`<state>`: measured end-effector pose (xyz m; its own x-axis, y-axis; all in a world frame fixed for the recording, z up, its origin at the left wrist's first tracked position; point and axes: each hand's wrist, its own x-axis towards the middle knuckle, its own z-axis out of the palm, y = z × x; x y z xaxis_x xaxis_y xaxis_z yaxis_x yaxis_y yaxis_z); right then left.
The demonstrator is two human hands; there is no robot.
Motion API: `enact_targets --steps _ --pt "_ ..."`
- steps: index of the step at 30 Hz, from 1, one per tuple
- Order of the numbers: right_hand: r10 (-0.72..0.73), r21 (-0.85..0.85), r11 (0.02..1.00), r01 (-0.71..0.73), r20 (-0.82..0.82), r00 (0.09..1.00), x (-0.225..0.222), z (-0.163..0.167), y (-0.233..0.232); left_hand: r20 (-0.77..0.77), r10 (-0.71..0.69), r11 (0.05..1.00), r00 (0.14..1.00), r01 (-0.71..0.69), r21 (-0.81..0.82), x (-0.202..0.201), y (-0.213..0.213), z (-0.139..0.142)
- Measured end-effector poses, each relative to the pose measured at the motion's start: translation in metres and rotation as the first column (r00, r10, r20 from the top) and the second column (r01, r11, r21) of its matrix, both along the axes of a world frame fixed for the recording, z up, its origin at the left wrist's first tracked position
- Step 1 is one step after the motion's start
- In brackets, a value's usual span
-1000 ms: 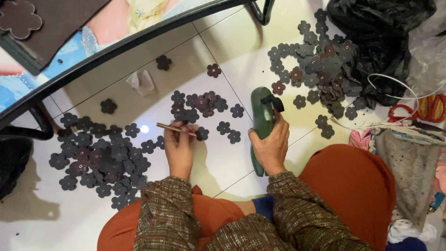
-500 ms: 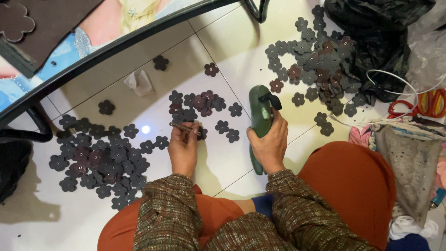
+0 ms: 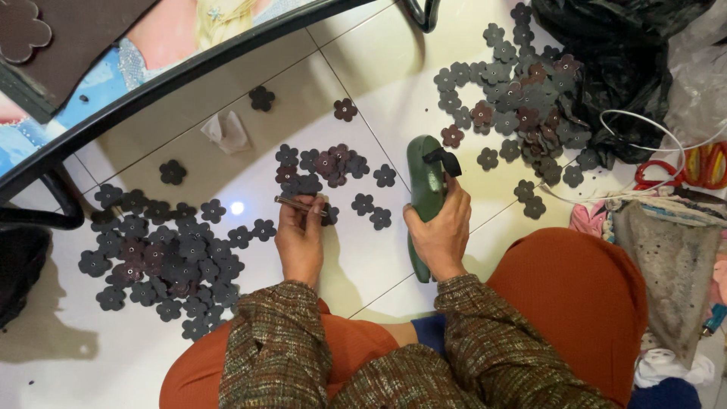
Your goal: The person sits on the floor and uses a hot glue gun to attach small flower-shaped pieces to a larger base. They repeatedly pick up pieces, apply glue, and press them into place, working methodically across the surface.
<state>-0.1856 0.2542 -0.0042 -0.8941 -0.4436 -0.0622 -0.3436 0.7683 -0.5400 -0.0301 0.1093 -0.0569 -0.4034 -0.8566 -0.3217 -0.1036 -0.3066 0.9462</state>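
Thin stick (image 3: pixel 301 204) pinched crosswise between fingers (image 3: pixel 314 208) of left hand (image 3: pixel 300 241), low over white tiled floor (image 3: pixel 379 257), just below small cluster of dark flower cutouts (image 3: pixel 327 165). Green glue gun (image 3: pixel 425 189) gripped in closed right hand (image 3: pixel 441 236), nose pointing away, just right of the stick. Bigger pile of cutouts (image 3: pixel 163 254) at left, another heap (image 3: pixel 522 98) beside black bag (image 3: pixel 621 60) at upper right.

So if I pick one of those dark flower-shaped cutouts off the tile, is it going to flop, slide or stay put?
Each flower cutout looks thin and flat, so probably light and somewhat bendy. On the glossy tile floor it would likely slide when pushed and be fiddly to lift by an edge. It lies flat, so rolling seems unlikely; the heaped pile may shift if nudged.
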Motion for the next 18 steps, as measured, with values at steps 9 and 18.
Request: enact_targets --steps 9,18 --pt "0.016 -0.008 1.0 -0.016 0.006 1.0 0.001 0.001 0.0 0.032 -0.012 1.0 0.999 0.012 -0.002 0.0 0.002 0.006" --pt "-0.003 -0.008 1.0 0.003 0.01 1.0 0.001 0.001 0.0 0.217 -0.111 0.986 0.97 0.135 -0.097 0.002 0.007 0.022"
